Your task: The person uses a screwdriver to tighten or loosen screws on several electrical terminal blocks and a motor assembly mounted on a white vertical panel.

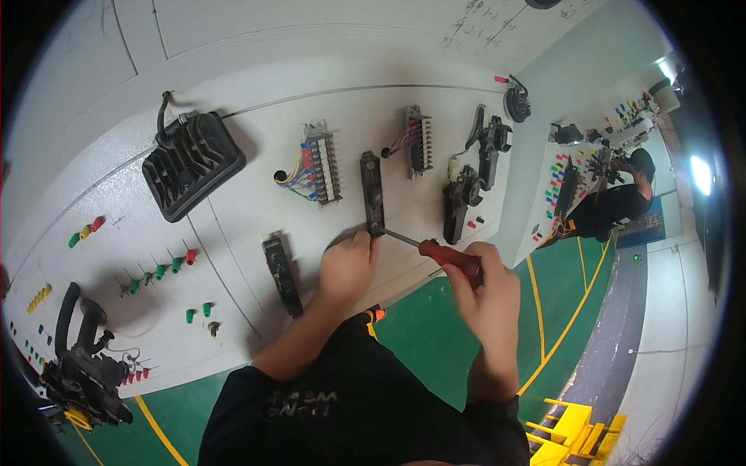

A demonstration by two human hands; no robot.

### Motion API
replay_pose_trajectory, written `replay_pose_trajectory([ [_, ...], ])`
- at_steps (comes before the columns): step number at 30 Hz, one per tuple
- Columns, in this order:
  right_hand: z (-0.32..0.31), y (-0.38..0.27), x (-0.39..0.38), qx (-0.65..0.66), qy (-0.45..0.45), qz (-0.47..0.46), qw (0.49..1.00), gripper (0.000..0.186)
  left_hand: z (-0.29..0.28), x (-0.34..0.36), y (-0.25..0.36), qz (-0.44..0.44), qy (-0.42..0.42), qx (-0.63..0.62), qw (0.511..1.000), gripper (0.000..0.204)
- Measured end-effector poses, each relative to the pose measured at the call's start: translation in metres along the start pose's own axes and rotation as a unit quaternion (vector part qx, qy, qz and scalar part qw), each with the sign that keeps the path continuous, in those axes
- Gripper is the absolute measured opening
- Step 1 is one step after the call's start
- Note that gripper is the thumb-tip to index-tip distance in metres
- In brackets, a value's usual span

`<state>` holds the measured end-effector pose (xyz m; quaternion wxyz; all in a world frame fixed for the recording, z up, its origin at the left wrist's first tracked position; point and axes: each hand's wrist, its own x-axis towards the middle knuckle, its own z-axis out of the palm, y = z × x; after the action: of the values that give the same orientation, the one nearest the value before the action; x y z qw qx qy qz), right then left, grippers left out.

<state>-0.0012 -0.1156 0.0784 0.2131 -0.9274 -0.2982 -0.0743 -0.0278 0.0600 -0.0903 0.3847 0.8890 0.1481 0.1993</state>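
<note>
My right hand [491, 299] is closed around the red handle of a screwdriver [451, 258]. Its metal shaft points left, and the tip meets the lower end of a narrow black bar-shaped part [373, 190] mounted on the white panel [249, 175]. Against that same lower end rests my left hand [348, 268], fingers bent together; whether they pinch anything small there is hidden. A terminal strip with coloured wires [322, 165] sits left of the bar, and a second terminal strip [420, 141] sits to its right.
Left on the panel is a black finned box [193, 165]. Another narrow black part [281, 273] lies near my left forearm. Black lever-like parts [460, 198] stand at right. Green and red posts [159, 272] project lower left. Farther right, a person in black [614, 206] works at another panel. Yellow steps [571, 435] stand on the green floor.
</note>
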Motion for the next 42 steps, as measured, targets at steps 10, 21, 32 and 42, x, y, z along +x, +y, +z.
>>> replay_pose_trajectory([
  [10, 0.002, -0.007, 0.009, 0.014, 0.024, -0.028, 0.999, 0.031, 0.002, 0.001, -0.003, 0.014, 0.006, 0.007, 1.000, 0.025],
  [21, 0.003, 0.000, 0.007, 0.107, -0.032, -0.047, 0.993, 0.033, 0.009, 0.000, -0.004, 0.056, 0.034, 0.025, 0.998, 0.026],
  [32, 0.005, -0.011, 0.006, -0.023, -0.023, 0.054, 0.998, 0.033, 0.007, -0.003, -0.008, 0.030, 0.029, 0.026, 0.999, 0.022],
  [42, -0.010, -0.010, 0.003, -0.016, 0.013, -0.037, 0.999, 0.042, 0.006, -0.002, -0.002, 0.044, 0.000, 0.037, 0.998, 0.018],
])
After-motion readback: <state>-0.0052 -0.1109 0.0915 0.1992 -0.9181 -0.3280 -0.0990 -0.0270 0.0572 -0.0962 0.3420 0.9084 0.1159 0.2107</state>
